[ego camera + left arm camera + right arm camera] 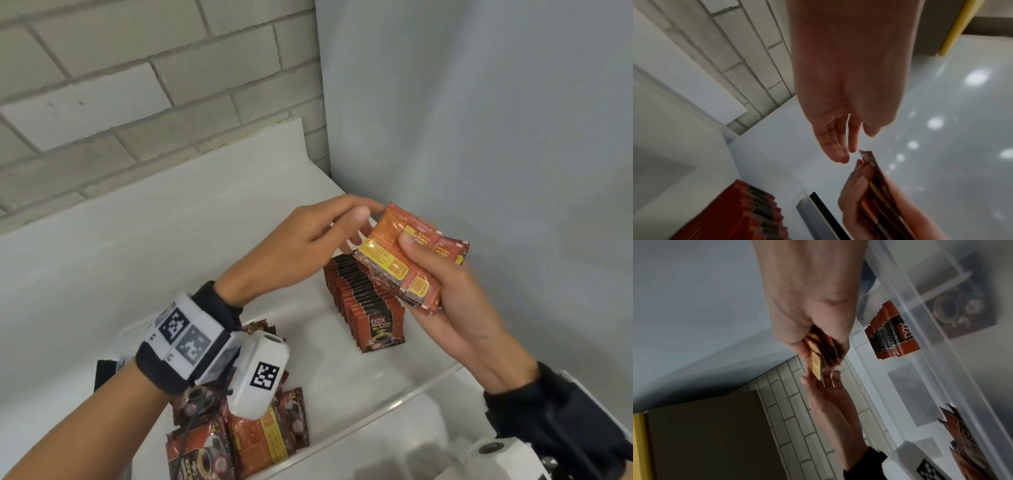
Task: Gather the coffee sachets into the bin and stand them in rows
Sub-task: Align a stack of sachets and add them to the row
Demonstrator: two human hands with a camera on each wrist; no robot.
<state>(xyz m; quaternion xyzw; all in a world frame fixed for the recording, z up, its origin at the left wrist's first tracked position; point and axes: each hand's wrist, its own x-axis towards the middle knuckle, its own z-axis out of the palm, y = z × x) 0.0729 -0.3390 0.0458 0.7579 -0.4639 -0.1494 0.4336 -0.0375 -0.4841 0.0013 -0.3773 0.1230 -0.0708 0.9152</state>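
Gripping sachets (404, 260), right hand (455, 308) hovers above bin (394, 407).

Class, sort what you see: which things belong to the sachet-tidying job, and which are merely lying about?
Job:
held sachets
standing row
loose pile
clear bin
left hand
right hand

Lying about:
printed coffee box
brick wall
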